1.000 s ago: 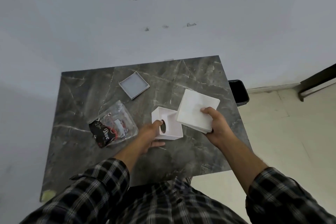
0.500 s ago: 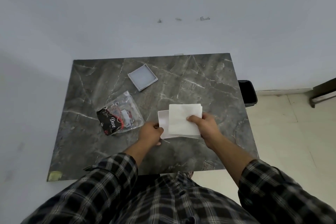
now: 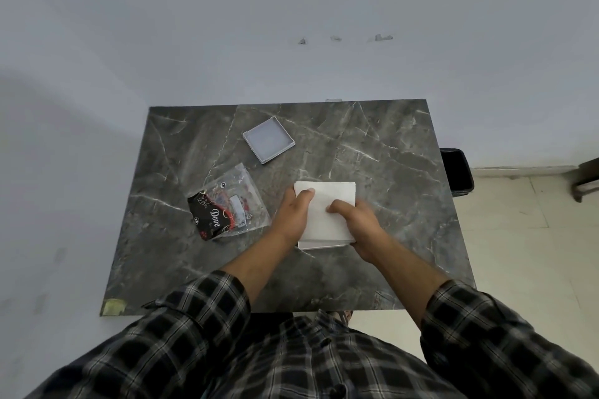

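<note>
A stack of white paper napkins (image 3: pixel 327 197) lies on top of a white square box (image 3: pixel 319 245), which shows only as a thin strip at the stack's near edge. My left hand (image 3: pixel 293 215) is at the stack's left side, its thumb pressing on the top sheet. At the right side, my right hand (image 3: pixel 356 220) grips the stack, thumb on top and fingers curled under the right edge. Both hands are near the middle of the dark marble table (image 3: pixel 405 188).
A white square lid (image 3: pixel 268 139) lies open side up at the back of the table. A clear and black Dove wrapper (image 3: pixel 227 204) lies left of my hands. A black bin (image 3: pixel 457 172) stands on the floor past the table's right edge. A wall rises behind.
The box went from lying on its side to standing with its opening up. My right hand brought the napkin stack down over it, and my left hand moved onto the stack's left side.
</note>
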